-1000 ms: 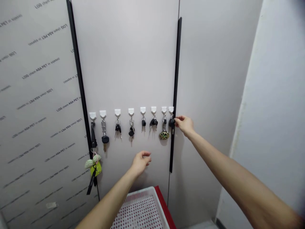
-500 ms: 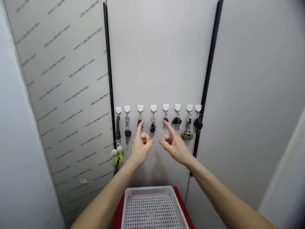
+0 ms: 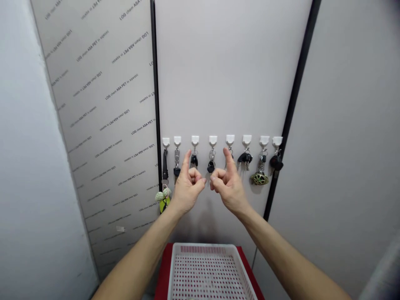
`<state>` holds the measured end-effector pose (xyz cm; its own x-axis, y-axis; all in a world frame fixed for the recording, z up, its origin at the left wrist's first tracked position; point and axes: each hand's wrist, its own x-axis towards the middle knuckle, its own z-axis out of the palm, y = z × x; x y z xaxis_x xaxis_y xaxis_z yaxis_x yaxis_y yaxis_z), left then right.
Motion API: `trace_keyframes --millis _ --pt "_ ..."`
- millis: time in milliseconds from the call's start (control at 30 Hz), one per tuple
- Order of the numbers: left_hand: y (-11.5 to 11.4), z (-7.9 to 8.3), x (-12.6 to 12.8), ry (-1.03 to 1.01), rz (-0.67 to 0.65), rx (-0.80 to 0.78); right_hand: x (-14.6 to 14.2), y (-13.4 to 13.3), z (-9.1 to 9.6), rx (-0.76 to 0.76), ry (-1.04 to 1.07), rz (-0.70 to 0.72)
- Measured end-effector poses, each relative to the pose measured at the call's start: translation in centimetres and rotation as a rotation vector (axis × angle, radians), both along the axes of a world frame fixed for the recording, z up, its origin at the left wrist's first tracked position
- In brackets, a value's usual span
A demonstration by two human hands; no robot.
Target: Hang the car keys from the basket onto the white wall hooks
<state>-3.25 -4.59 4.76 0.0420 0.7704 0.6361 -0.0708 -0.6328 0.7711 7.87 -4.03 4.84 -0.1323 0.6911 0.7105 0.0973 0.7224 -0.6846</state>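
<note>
White plastic hooks (image 3: pixel 213 141): eight are standing in one level row on a pale grey panel (image 3: pixel 231 71), each carrying a key set.
Left hand (image 3: pixel 187 189): is raising its empty palm below the third hook, with its index finger pointing up and its other fingers curling in toward the thumb, holding nothing.
Right hand (image 3: pixel 228 189): is mirroring that pose below the fifth hook, its index finger upright and its other fingers curled, also gripping nothing.
Hand spacing: the curled fingertips are nearly meeting at the centre, just below the fourth set.
Nearest keys: a black-fobbed car key (image 3: pixel 194 160) is hanging just beside the left index fingertip; the right index finger is covering the fifth set, so contact there cannot be told.
Other keys: a round green fob (image 3: pixel 259 179) is hanging from the seventh hook, and a green tag (image 3: pixel 164 204) is dangling at the far left.
Below: a white perforated plastic tray (image 3: pixel 203 248) is sitting on a red base (image 3: pixel 165 266), beneath the hands.
</note>
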Motion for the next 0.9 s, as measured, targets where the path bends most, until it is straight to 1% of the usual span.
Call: trace_keyframes --millis 33,67,100,133,200,233,267,300,367,467,533,567,633,700,767,833,867,900 --pt "0.6 -0.6 -0.5 0.019 0.024 0.01 0.0 0.4 -0.4 -0.016 -0.015 -0.007" --pt "1.3 -1.1 -1.1 0.029 0.075 0.014 -0.1 0.8 -0.9 -0.037 -0.042 -0.022" --pt "2.1 -1.7 -1.9 0.028 0.158 0.012 -0.1 1.4 -1.3 -0.055 -0.078 -0.047" --pt "3.1 -2.2 -2.8 0.018 0.269 0.002 -0.3 2.0 -1.7 -0.064 -0.115 -0.084" --pt "5.0 -2.9 -4.7 -0.011 0.532 -0.029 -0.7 3.5 -2.1 -0.039 -0.156 -0.182" --pt "5.9 -3.0 -5.5 -0.014 0.64 -0.048 -1.0 4.2 -2.0 -0.012 -0.154 -0.235" --pt "6.7 -3.0 -6.2 -0.006 0.712 -0.07 -1.4 4.9 -1.8 0.015 -0.142 -0.286" --pt "7.4 -2.9 -6.7 0.015 0.74 -0.093 -1.9 5.5 -1.5 0.036 -0.131 -0.33" --pt "8.4 -2.8 -7.2 0.062 0.699 -0.135 -2.7 6.7 -0.9 0.033 -0.134 -0.391" --pt "9.1 -2.8 -7.3 0.11 0.554 -0.184 -3.5 8.1 -0.4 -0.036 -0.192 -0.417" --pt "9.3 -2.7 -7.4 0.074 0.479 -0.219 -3.4 8.7 -0.1 -0.081 -0.201 -0.413" --pt "9.3 -2.4 -7.6 0.024 0.445 -0.23 -3.2 8.9 0.2 -0.09 -0.185 -0.413" --pt "9.1 -1.2 -7.9 -0.118 0.373 -0.235 -2.8 9.0 1.3 -0.077 -0.127 -0.427" --pt "8.8 0.8 -8.2 -0.252 0.287 -0.213 -2.8 8.9 3.2 -0.019 -0.086 -0.448" --pt "8.2 3.1 -8.3 -0.343 0.213 -0.18 -3.1 8.6 5.2 0.057 -0.101 -0.447" --pt "7.2 4.8 -8.1 -0.375 0.143 -0.164 -3.6 8.1 6.5 0.106 -0.212 -0.381" --pt "6.7 5.2 -8.0 -0.366 0.102 -0.173 -3.8 7.8 6.6 0.118 -0.294 -0.333" --pt "6.0 5.2 -7.9 -0.344 0.057 -0.192 -3.9 7.3 6.3 0.124 -0.383 -0.285"
